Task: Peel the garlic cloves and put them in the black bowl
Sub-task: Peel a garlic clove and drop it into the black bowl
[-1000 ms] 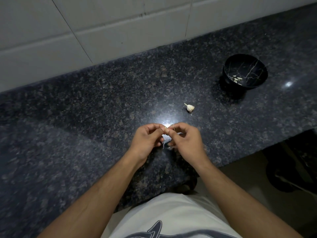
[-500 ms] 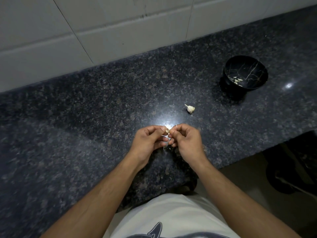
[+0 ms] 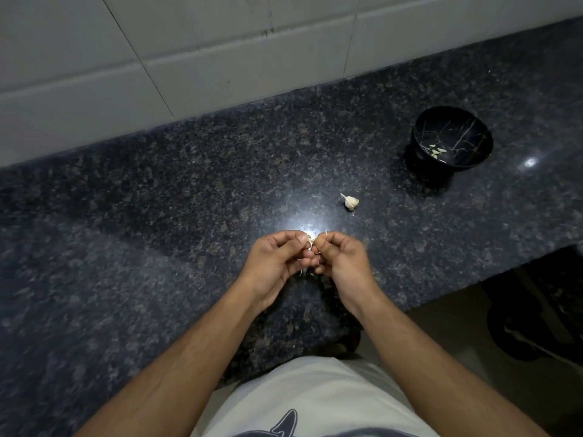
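Little moved since half a second back: both hands at the same spot over the counter, fingertips working at the same clove, with the thin strip of papery skin poking up by the right forefinger as before. Left hand [image 3: 277,263] curled, thumb and forefinger pinching a small pale garlic clove [image 3: 309,245] at its left side. Right hand [image 3: 342,263] curled too, fingertips [image 3: 318,247] pressed against those of the left and nipping the same clove's skin, a white sliver [image 3: 326,235] standing up above the knuckle. Hands together, touching at the fingertips, held just above the counter. Small white scraps of loose peel [image 3: 305,273] visible below the hands; lying on the stone or hanging from the fingers, cannot tell.

Beyond the hands, a little to the right, a part-broken white garlic head with a short stalk [image 3: 350,201] lying alone on the dark speckled granite counter [image 3: 157,216]. Further right and back, well apart from the hands, a round black bowl with thin white veining [image 3: 473,134], upright, a few peeled pale cloves [image 3: 438,151] lying inside on its left slope. Behind the counter, a wall of large pale tiles [image 3: 189,52]. Nearest of all, a white shirt with a dark print [image 3: 315,398] at the lower edge.
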